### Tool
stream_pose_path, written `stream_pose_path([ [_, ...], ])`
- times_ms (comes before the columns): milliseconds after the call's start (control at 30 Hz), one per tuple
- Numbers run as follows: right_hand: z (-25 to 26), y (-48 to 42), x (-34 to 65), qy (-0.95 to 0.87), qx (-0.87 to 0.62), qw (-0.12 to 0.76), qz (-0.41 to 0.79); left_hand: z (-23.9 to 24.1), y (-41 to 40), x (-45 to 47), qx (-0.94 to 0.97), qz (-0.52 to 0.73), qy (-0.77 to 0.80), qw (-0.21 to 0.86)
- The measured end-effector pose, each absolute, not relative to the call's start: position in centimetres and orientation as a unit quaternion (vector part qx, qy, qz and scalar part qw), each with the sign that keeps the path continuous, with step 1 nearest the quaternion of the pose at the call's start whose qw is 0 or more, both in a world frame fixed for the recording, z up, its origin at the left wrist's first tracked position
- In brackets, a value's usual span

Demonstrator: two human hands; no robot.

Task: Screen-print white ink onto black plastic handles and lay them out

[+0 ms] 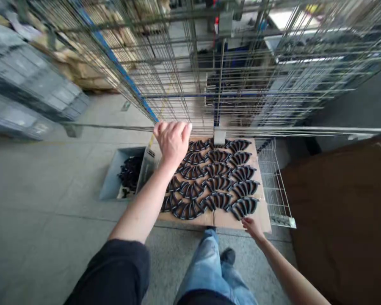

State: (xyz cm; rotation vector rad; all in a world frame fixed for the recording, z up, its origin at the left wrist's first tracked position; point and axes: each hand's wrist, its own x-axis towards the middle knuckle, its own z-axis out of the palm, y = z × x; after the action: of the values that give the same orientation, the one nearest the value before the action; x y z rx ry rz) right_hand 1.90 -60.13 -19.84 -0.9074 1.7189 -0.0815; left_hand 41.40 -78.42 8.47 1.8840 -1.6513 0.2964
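My left hand [172,140] is raised, its fingers curled over the horizontal top bar of a wire cage [273,129]. Below it, a flat cardboard sheet [263,212] lies on the cage floor, covered with rows of black curved ribbed parts [214,182]. My right hand [252,226] reaches down to the near edge of the cardboard, fingers spread next to the nearest black part and holding nothing. My legs in blue jeans [216,271] stand just in front of the cage.
A grey bin [122,176] holding more black parts sits on the floor left of the cage. Wire mesh walls [209,63] rise behind. Grey stacked crates [25,84] stand at far left. A brown cardboard panel [343,220] fills the right.
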Motion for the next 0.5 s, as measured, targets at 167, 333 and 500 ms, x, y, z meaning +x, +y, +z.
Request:
stream_pose_path([
  [167,-22.6,-56.9,3.4,0.718,-0.316,0.619,-0.044,-1.5,-61.9,37.9,0.734,-0.050,-0.644,0.210],
  [333,-24.2,-53.8,4.9,0.708,-0.252,0.658,-0.046,-13.7,-53.4,35.1,0.750,-0.220,-0.623,0.044],
  [500,-27.1,-51.6,8.2,0.675,-0.144,0.720,-0.077,-19.9,-52.1,33.8,0.754,-0.248,-0.608,-0.006],
])
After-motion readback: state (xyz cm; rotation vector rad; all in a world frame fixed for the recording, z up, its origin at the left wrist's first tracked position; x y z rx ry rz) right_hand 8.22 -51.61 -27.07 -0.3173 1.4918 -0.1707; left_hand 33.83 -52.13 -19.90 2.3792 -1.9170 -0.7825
